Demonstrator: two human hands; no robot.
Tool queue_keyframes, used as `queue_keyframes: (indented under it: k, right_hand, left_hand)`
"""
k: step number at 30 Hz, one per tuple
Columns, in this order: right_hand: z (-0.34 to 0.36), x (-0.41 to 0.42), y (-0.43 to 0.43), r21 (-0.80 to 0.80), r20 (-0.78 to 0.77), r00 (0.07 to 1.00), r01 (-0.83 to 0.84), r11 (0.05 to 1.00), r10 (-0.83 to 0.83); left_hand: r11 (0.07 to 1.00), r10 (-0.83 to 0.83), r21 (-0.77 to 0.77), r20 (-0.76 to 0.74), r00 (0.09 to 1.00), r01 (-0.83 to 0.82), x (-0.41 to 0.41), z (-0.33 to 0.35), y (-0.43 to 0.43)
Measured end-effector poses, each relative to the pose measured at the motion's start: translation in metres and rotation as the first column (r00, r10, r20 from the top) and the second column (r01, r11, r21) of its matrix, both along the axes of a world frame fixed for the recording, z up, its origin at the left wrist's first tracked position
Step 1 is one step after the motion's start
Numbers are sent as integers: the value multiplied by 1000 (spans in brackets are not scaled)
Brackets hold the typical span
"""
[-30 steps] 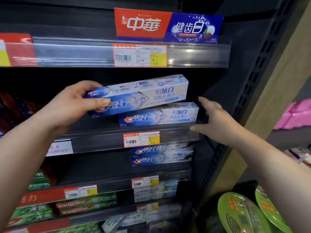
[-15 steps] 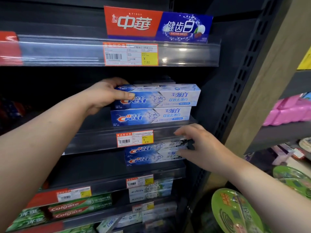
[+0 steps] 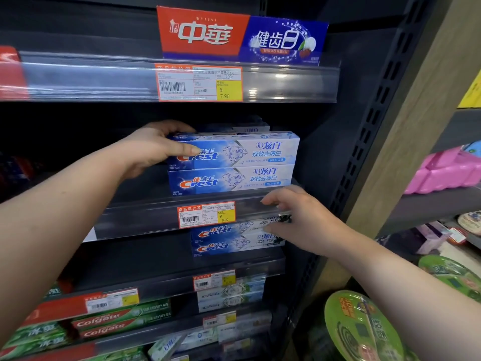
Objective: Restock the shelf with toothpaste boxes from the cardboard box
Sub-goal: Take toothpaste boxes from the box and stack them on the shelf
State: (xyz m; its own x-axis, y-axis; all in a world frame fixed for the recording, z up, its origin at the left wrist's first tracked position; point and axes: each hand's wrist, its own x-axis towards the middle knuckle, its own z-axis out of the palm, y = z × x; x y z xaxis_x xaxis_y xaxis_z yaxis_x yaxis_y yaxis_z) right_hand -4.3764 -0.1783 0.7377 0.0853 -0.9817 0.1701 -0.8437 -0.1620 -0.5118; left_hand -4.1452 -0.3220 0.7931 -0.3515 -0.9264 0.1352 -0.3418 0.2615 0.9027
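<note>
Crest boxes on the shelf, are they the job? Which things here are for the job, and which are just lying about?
For the job:
top Crest box, gripped by the left hand
Crest box under it
shelf rail, with the right hand at it

Just lying about:
Colgate boxes
pink packs
green round packs

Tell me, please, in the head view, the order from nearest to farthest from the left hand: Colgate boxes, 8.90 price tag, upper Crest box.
1. Upper Crest box: gripped by the left hand, atop the stack.
2. 8.90 price tag: shelf edge below, rightward.
3. Colgate boxes: lower shelf, bottom left.
</note>
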Motion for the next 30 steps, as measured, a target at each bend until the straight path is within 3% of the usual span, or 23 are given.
queue_keyframes:
  k: [11, 14, 17, 19, 24, 27, 30]
  right_hand:
    - [7, -2, 6, -7, 18, 1000, -21, 1000, 21]
    - [11, -6, 11, -12, 49, 998, -29, 999, 30]
    - [11, -8, 15, -16, 79, 995, -64, 998, 65]
    - [9, -4, 16, 2, 110, 988, -106, 994, 105]
    - [-5, 32, 17, 29, 146, 964, -228, 973, 222]
    - [-13, 65, 20, 58, 131, 947, -302, 951, 293]
    - [-20, 104, 26, 91, 113, 922, -381, 920, 371]
  left_hand:
    - [989, 114, -77, -101, 988, -122, 5, -5, 9]
    - [956, 251, -123, -128, 959, -267, 12, -8, 27]
    - [858, 452, -219, -107, 886, -464, 25, -17, 56]
    - [831, 500, -230, -88, 861, -506, 35, -26, 83]
    - [878, 479, -106, 191, 856, -468, 66, -66, 157]
    - [850, 508, -81, 391, 768, -521, 96, -85, 196]
    - [806, 551, -87, 470, 689, -585, 133, -101, 234]
